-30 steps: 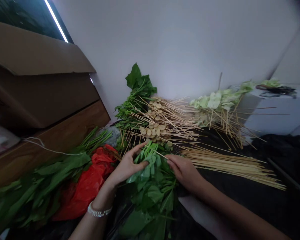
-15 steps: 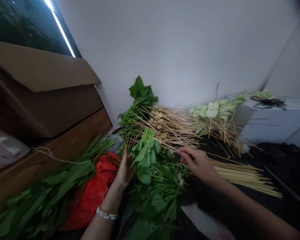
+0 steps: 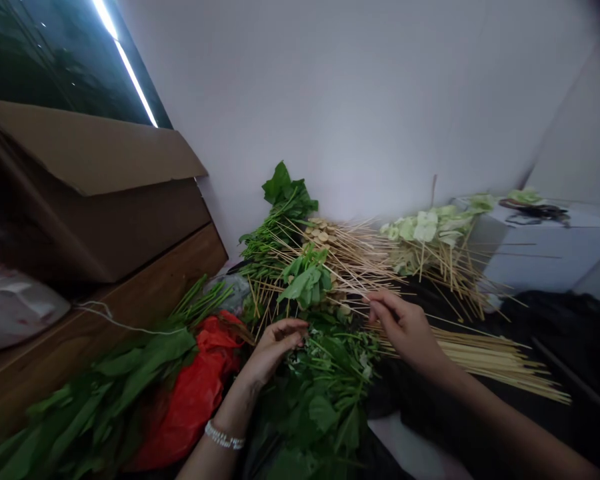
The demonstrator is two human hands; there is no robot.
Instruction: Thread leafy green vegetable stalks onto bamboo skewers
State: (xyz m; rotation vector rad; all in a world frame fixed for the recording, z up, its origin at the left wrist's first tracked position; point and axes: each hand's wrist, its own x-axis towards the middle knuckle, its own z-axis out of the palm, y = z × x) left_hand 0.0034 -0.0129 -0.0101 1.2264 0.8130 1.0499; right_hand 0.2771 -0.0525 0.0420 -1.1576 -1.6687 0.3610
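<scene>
My right hand [image 3: 397, 323] pinches the end of a thin bamboo skewer [image 3: 347, 283] between thumb and fingers. At the skewer's far end hangs a bunch of green leaves [image 3: 305, 280], in front of the stacked skewers. My left hand [image 3: 280, 340], with a beaded bracelet on the wrist, is at the left edge of a pile of loose leafy greens [image 3: 325, 393]. Its fingers reach forward with a gap to the thumb, and I see nothing held in them. Beneath my right forearm lies a bundle of bare skewers [image 3: 495, 360].
Skewered pale round slices [image 3: 323, 233] and leafy skewers [image 3: 275, 220] are stacked against the wall. Cabbage skewers [image 3: 430, 230] lie to the right. On the left are a red plastic bag [image 3: 195, 393], long-leaved greens [image 3: 115, 380] and a cardboard box [image 3: 105, 220] on a wooden ledge.
The leaf bunch on the skewer has moved up and away from my left hand, which has shifted right toward the loose greens. My right hand still grips the skewer, slightly further right.
</scene>
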